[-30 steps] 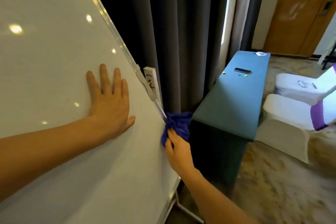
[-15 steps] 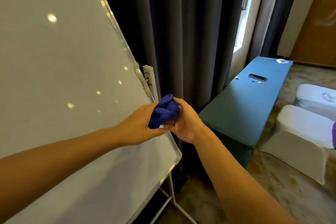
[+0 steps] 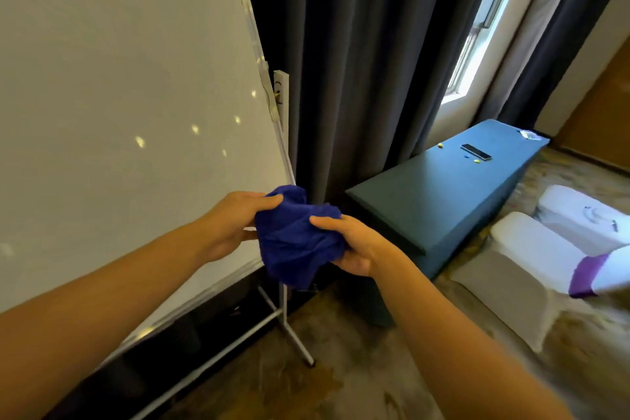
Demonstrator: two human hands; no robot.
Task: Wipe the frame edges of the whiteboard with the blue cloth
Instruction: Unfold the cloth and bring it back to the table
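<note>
The white whiteboard (image 3: 129, 106) fills the left of the head view, tilted on a metal stand. Its thin silver frame edge (image 3: 254, 41) runs down the right side to the lower right corner, which the cloth hides. The blue cloth (image 3: 296, 242) hangs loosely bunched just in front of that corner, apart from the board. My left hand (image 3: 231, 222) grips its left side and my right hand (image 3: 354, 242) grips its right side.
Dark grey curtains (image 3: 358, 61) hang right behind the board. A teal-covered table (image 3: 443, 201) stands to the right with a black phone (image 3: 475, 151) and small items on it. White-covered chairs (image 3: 545, 249) are at far right. The stand's legs (image 3: 289, 327) spread over the floor below.
My left hand left the board face and joined my right hand on the cloth. The cloth came off the right frame edge and has spread out, lower, between both hands.
</note>
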